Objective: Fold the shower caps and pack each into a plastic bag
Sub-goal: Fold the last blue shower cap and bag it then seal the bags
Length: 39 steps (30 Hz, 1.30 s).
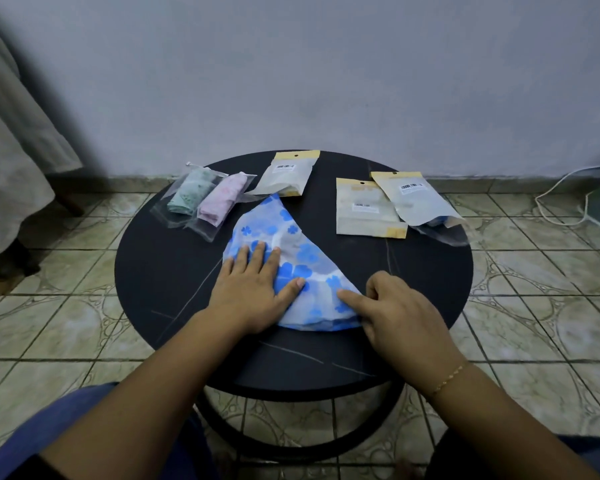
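Nearest, the left hand [253, 289] is lying flat, fingers spread, pressing the blue-flowered shower cap [293, 265] onto the round black table [160, 271]. The right hand [400, 306] is resting on the cap's near right edge, forefinger stretched out and other fingers curled, gripping nothing visible. The cap is sitting folded into a wedge at the table's middle. Farther left, two packed clear bags [201, 199] are lying side by side; three paper-fronted bags [368, 209] are lying at the far right.
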Motion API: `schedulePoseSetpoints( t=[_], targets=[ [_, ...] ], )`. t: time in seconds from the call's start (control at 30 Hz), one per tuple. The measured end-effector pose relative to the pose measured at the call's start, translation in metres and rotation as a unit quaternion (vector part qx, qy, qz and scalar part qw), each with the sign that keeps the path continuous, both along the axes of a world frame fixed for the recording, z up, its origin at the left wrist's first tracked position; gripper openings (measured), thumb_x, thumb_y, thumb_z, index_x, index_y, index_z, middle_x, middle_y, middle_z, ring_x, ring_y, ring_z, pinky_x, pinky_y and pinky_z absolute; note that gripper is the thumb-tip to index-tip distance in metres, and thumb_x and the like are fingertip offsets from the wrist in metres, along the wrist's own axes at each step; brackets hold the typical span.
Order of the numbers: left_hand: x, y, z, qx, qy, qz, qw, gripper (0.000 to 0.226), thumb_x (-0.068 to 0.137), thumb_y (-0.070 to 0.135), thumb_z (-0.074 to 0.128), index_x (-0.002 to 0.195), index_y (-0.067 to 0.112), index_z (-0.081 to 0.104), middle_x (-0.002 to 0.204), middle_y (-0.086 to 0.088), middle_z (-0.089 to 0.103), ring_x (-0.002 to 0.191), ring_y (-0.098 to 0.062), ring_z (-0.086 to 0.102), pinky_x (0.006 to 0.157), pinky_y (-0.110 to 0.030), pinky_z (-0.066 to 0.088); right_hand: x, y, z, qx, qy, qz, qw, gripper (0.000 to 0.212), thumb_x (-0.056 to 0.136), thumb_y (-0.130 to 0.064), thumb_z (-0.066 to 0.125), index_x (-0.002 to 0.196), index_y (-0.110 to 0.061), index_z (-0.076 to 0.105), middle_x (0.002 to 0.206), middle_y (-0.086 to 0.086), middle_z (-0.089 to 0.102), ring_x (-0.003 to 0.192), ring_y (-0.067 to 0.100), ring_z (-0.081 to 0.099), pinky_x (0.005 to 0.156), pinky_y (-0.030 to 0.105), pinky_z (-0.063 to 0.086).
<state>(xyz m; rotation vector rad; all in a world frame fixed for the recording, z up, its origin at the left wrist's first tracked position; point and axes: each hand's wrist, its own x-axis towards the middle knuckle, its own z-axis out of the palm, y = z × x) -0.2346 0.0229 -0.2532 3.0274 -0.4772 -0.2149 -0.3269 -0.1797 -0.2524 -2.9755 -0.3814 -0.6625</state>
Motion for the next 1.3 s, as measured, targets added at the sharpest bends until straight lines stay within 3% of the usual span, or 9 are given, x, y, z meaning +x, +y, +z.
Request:
schedulePoseSetpoints(
  t=[0.07, 0.27, 0.37, 0.57, 0.67, 0.87, 1.07, 1.17, 1.3],
  targets=[
    [-0.003, -0.002, 0.001, 0.006, 0.002, 0.0, 1.0, 0.082, 0.086, 0.073, 0.012, 0.151, 0.026, -0.004, 0.159, 0.0, -0.012, 0.146, -0.021, -0.01, 0.117, -0.039, -0.002, -0.002, -0.006, 0.0, -0.023, 0.019, -0.019, 0.999, 0.041, 0.062, -0.009, 0.078, 0.098, -0.026, 0.074, 0.067, 0.003, 0.047, 0.051, 0.022, 0.046, 0.046, 0.025, 0.022],
    [-0.018, -0.011, 0.007, 0.027, 0.01, 0.004, 1.0, 0.083, 0.083, 0.077, 0.008, 0.15, 0.031, -0.005, 0.159, 0.003, -0.009, 0.146, -0.02, -0.004, 0.116, -0.037, 0.004, -0.008, -0.025, 0.01, -0.053, 0.061, -0.074, 0.994, 0.051, 0.073, -0.022, 0.032, 0.099, -0.037, 0.073, 0.067, 0.002, 0.048, 0.054, 0.024, 0.048, 0.049, 0.028, 0.024],
    [-0.03, -0.017, 0.013, 0.019, -0.033, -0.014, 0.999, 0.069, 0.09, 0.067, 0.009, 0.15, 0.034, 0.007, 0.159, 0.0, 0.008, 0.143, -0.022, 0.011, 0.114, -0.035, 0.012, -0.006, -0.03, 0.026, -0.102, 0.154, -0.144, 0.972, 0.049, 0.089, -0.023, 0.034, 0.125, -0.054, 0.047, 0.1, 0.0, 0.048, 0.091, 0.025, 0.049, 0.068, 0.034, 0.03],
    [-0.057, -0.033, 0.016, -0.021, -0.129, -0.054, 0.99, 0.061, 0.089, 0.054, 0.008, 0.141, 0.038, 0.035, 0.133, 0.003, 0.043, 0.12, -0.019, 0.04, 0.099, -0.031, 0.027, 0.01, -0.007, 0.036, 0.008, 0.123, -0.236, 0.964, 0.038, 0.084, -0.018, 0.043, 0.116, -0.026, 0.063, 0.116, 0.004, 0.049, 0.108, 0.027, 0.043, 0.086, 0.037, 0.03],
    [-0.064, -0.036, 0.018, -0.099, -0.093, -0.068, 0.988, 0.073, 0.076, 0.053, 0.0, 0.122, 0.036, 0.055, 0.109, 0.007, 0.05, 0.098, -0.016, 0.051, 0.084, -0.03, 0.038, 0.024, 0.023, 0.022, 0.102, 0.048, -0.119, 0.986, 0.041, 0.073, -0.021, 0.038, 0.095, -0.016, 0.072, 0.089, 0.006, 0.063, 0.084, 0.03, 0.061, 0.07, 0.035, 0.047],
    [-0.034, -0.006, 0.038, -0.268, -0.105, 0.055, 0.956, 0.032, 0.09, 0.041, 0.044, 0.072, 0.018, 0.057, 0.075, 0.004, 0.059, 0.073, -0.018, 0.057, 0.063, -0.032, 0.043, 0.024, 0.043, -0.002, 0.112, 0.136, -0.065, 0.982, 0.066, 0.085, -0.058, 0.019, 0.125, -0.02, 0.055, 0.111, 0.001, 0.057, 0.105, 0.022, 0.052, 0.089, 0.033, 0.041],
    [0.03, 0.038, 0.026, -0.368, -0.007, 0.218, 0.904, 0.049, 0.088, 0.059, 0.047, 0.119, 0.022, 0.054, 0.106, 0.005, 0.064, 0.103, -0.017, 0.059, 0.083, -0.031, 0.041, 0.025, 0.041, -0.009, 0.083, 0.143, -0.052, 0.985, 0.075, 0.088, -0.069, 0.014, 0.123, -0.02, 0.058, 0.113, 0.003, 0.059, 0.106, 0.024, 0.056, 0.092, 0.034, 0.045],
    [0.043, 0.029, 0.017, -0.43, -0.007, 0.206, 0.879, 0.049, 0.086, 0.05, 0.058, 0.123, 0.019, 0.052, 0.093, 0.005, 0.064, 0.094, -0.015, 0.061, 0.081, -0.03, 0.044, 0.025, 0.043, -0.003, 0.084, 0.166, -0.035, 0.982, 0.083, 0.085, -0.073, 0.005, 0.128, -0.022, 0.054, 0.12, 0.002, 0.056, 0.114, 0.023, 0.053, 0.099, 0.036, 0.04],
    [0.049, 0.021, 0.017, -0.49, 0.022, 0.214, 0.845, 0.053, 0.084, 0.037, 0.068, 0.129, 0.016, 0.049, 0.083, 0.004, 0.063, 0.084, -0.014, 0.06, 0.08, -0.03, 0.045, 0.021, 0.04, 0.008, 0.054, 0.23, -0.029, 0.971, 0.09, 0.069, -0.083, 0.003, 0.145, -0.039, 0.023, 0.151, -0.014, 0.026, 0.143, 0.013, 0.013, 0.115, 0.045, -0.003]
  ],
)
